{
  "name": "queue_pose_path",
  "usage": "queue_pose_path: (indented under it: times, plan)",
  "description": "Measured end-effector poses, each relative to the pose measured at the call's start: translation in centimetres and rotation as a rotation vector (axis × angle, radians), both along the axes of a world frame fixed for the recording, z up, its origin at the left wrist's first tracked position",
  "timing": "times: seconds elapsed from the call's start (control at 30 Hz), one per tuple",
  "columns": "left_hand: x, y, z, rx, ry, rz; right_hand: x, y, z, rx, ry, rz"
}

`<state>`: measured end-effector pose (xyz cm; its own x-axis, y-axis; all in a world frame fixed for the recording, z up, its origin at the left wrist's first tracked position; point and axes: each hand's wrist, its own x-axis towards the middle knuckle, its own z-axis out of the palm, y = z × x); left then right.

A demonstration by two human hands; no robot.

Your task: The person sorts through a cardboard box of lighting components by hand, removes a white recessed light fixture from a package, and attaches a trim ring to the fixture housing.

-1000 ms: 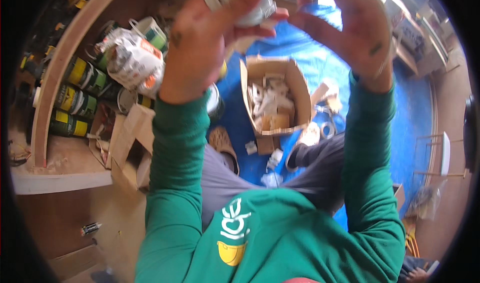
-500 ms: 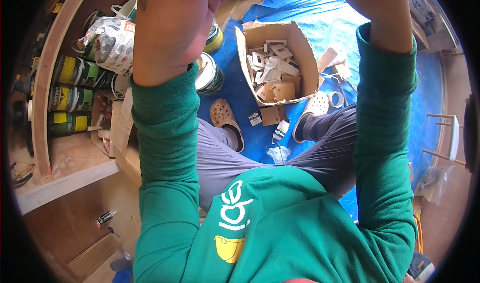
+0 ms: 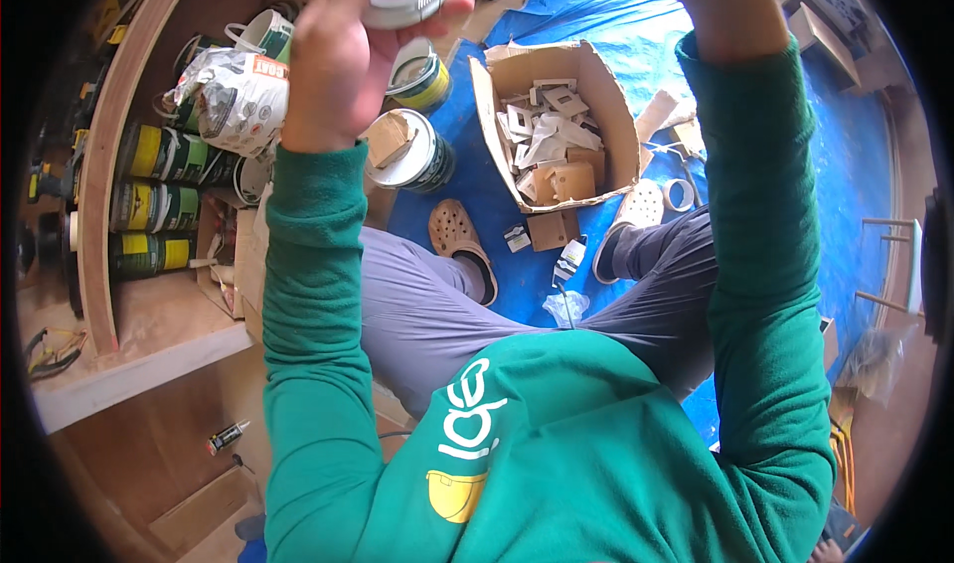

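My left hand (image 3: 336,61) is raised at the top of the view, fingers closed round a white, round, ring-rimmed fitting (image 3: 409,8). A small ribbed patch shows on the fitting's side; the upper edge of the picture cuts off its top. My right hand (image 3: 717,1) is lifted at the upper right, with mostly the wrist showing. Its fingers lie beyond the picture's edge, so what it holds or touches is hidden. Below and between my arms stands an open cardboard box (image 3: 618,126) full of white switch-plate-like pieces (image 3: 566,101) and small cartons.
Paint buckets (image 3: 429,165) stand left of the box, one with a cardboard piece on its lid. More paint cans (image 3: 154,205) fill a wooden shelf (image 3: 149,364) on the left. A blue tarp (image 3: 427,210) covers the floor. A tape roll (image 3: 679,195) lies near my right shoe (image 3: 641,205).
My left hand has come lower and a little left, bringing the white fitting into view. My right hand has moved slightly left and up. The view has shifted a little.
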<state>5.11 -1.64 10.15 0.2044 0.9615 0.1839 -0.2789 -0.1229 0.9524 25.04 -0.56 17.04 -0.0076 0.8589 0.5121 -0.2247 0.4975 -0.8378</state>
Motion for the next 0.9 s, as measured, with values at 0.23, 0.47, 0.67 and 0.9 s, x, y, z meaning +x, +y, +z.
queue_pose_path:
  times: [0.23, 0.47, 0.67, 0.9]
  plan:
    - [-1.2, 0.8, -6.3, -0.204, -0.063, -0.101, 4.8, 5.6, -12.8, -0.375, -0.113, 0.553]
    - [-1.0, 0.6, -7.9, -0.191, -0.02, -0.046, 4.9, 4.7, -14.1, -0.489, -0.067, 0.529]
    - [-0.4, 0.9, -8.0, -0.114, -0.13, 0.054, 5.3, 4.3, -15.0, -0.558, -0.054, 0.572]
    - [-1.3, 1.6, -9.8, -0.123, -0.233, -0.119, 4.4, 4.4, -18.0, -0.717, -0.392, 0.291]
